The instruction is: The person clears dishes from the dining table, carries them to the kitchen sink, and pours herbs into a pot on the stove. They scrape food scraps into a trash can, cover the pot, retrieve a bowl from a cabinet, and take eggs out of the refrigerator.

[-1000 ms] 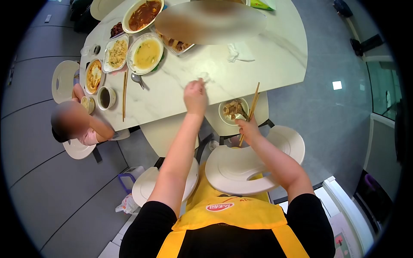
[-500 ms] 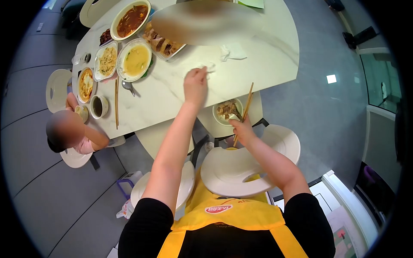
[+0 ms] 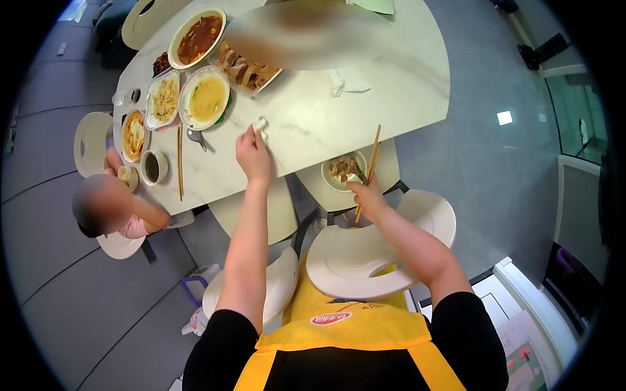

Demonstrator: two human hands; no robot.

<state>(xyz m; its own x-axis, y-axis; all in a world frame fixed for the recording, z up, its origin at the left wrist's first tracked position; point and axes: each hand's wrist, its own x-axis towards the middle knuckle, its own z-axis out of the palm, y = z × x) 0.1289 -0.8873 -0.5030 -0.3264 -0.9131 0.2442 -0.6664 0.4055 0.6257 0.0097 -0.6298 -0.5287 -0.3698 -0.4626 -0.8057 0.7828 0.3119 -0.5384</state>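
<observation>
My left hand (image 3: 253, 158) is over the near part of the white table (image 3: 313, 124), its fingers closed on a small white tissue (image 3: 260, 124). Off the table's near edge, my right hand (image 3: 368, 197) grips a white bowl (image 3: 328, 174) with pieces of food in it. A pair of wooden chopsticks (image 3: 376, 148) and a dark-handled spoon (image 3: 358, 173) are held against the bowl by the same hand. Another crumpled tissue (image 3: 349, 83) lies farther back on the table.
Dishes stand at the back left, among them a red stew (image 3: 199, 40), a yellow soup (image 3: 206, 100) and a meat tray (image 3: 244, 70). A person (image 3: 132, 212) sits at the left. White chairs (image 3: 375, 260) stand in front of me. A blurred patch hides the table's far part.
My left hand has moved left across the table with the tissue. My right hand still holds the bowl and chopsticks. The view has shifted slightly.
</observation>
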